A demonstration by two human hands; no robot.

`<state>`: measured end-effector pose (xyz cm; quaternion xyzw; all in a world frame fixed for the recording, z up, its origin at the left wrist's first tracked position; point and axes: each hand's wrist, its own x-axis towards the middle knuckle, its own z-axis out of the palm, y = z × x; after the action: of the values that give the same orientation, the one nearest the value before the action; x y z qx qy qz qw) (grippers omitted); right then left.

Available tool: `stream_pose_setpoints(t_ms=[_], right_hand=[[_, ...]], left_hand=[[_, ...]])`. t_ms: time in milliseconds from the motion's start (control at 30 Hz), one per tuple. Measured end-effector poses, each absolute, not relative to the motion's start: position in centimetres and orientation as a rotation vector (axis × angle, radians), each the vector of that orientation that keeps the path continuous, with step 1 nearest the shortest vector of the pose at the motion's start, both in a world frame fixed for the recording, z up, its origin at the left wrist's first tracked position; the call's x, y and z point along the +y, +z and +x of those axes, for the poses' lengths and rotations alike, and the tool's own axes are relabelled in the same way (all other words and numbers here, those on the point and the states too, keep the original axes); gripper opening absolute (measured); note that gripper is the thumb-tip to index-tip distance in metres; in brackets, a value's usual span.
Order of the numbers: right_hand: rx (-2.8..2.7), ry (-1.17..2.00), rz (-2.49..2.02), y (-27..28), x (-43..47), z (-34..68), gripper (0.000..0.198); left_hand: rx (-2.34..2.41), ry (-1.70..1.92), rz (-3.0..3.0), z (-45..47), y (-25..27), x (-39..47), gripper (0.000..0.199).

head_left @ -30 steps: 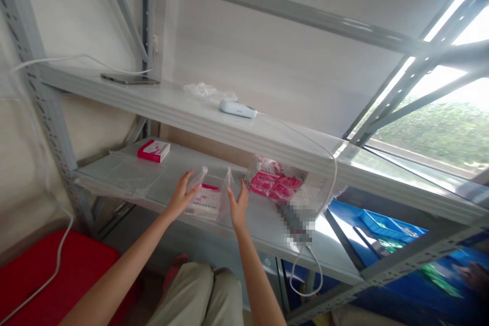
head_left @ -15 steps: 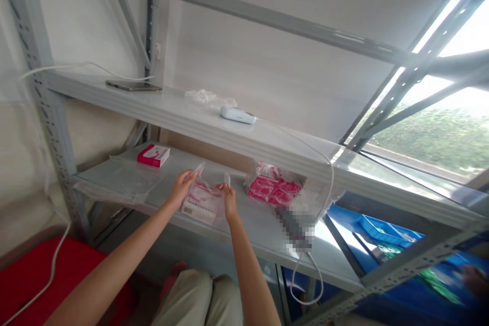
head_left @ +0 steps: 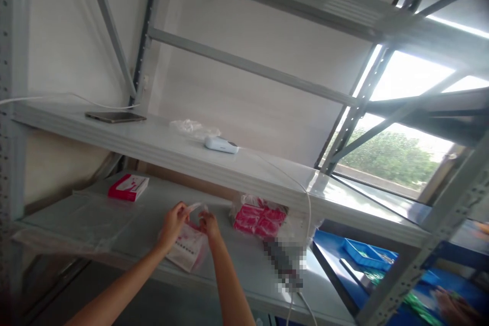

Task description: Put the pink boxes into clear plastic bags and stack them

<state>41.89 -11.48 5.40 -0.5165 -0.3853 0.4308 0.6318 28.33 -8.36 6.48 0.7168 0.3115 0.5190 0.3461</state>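
My left hand [head_left: 175,220] is closed on the top edge of a clear plastic bag [head_left: 188,245]. Through the film a white and pink printed pack shows. At the bag's other upper corner, my right hand [head_left: 209,224] is closed too, fingers pinching the film. The bag hangs just over the lower shelf [head_left: 151,214]; whether its bottom touches the shelf I cannot tell. To the left lies a pink and white box [head_left: 129,187]. Right of my hands sit several pink boxes wrapped in clear film [head_left: 260,219].
On the upper shelf [head_left: 160,145] are a dark phone [head_left: 115,116], crumpled clear plastic [head_left: 194,129] and a white handheld device [head_left: 221,144]. A white cable [head_left: 308,214] hangs over the shelf edge. Blue trays [head_left: 369,254] and another person's hand [head_left: 454,308] appear at lower right.
My hands have come closer together, bringing the bag's upper corners nearer each other. The view has tilted upward, so the shelves sit lower and more of the window shows.
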Motion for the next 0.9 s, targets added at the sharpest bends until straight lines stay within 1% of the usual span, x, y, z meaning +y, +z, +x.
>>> stream_pose_setpoints(t_ms=[100,167,267,333,400,467,533,633,733,767,833,900], right_hand=[[-0.855,0.947,-1.158,3.9,-11.8,40.7,0.044],[-0.818,0.965,-1.104,2.8,-12.8,40.1,0.049],[-0.851,1.079,-1.061,2.4,-14.6,40.0,0.060],[-0.966,1.103,-1.075,2.7,-15.6,40.3,0.060],[-1.069,1.066,-1.106,3.2,-15.9,40.8,0.058],[-1.052,0.991,-1.150,3.5,-15.8,41.0,0.058],[-0.930,0.894,-1.185,3.4,-15.4,41.0,0.059],[-0.737,0.818,-1.154,3.2,-15.2,40.8,0.055],[-0.641,0.845,-1.096,3.5,-15.8,40.7,0.049],[-0.642,0.849,-1.090,3.7,-16.1,40.8,0.047],[-0.721,0.847,-1.097,4.2,-17.0,41.0,0.044],[-0.858,0.859,-1.125,4.6,-17.7,41.2,0.045]], left_hand=[[0.869,1.129,2.112,28.8,5.2,-9.3,0.015],[0.864,1.101,2.148,28.8,4.6,-9.6,0.016],[0.803,1.148,2.086,28.9,4.5,-9.7,0.017],[0.744,1.100,2.071,29.0,4.8,-9.7,0.014],[0.677,1.025,2.083,29.2,5.1,-9.7,0.013],[0.616,0.972,2.103,29.4,5.1,-9.7,0.013],[0.575,0.923,2.104,29.5,5.1,-9.8,0.013],[0.454,0.820,2.010,29.5,5.2,-10.2,0.005],[0.308,0.682,1.804,29.2,5.6,-10.6,0.038],[0.270,0.629,1.718,29.0,5.8,-10.6,0.046],[0.207,0.529,1.548,28.6,6.1,-10.5,0.051],[0.173,0.470,1.420,28.3,6.3,-10.0,0.049]])
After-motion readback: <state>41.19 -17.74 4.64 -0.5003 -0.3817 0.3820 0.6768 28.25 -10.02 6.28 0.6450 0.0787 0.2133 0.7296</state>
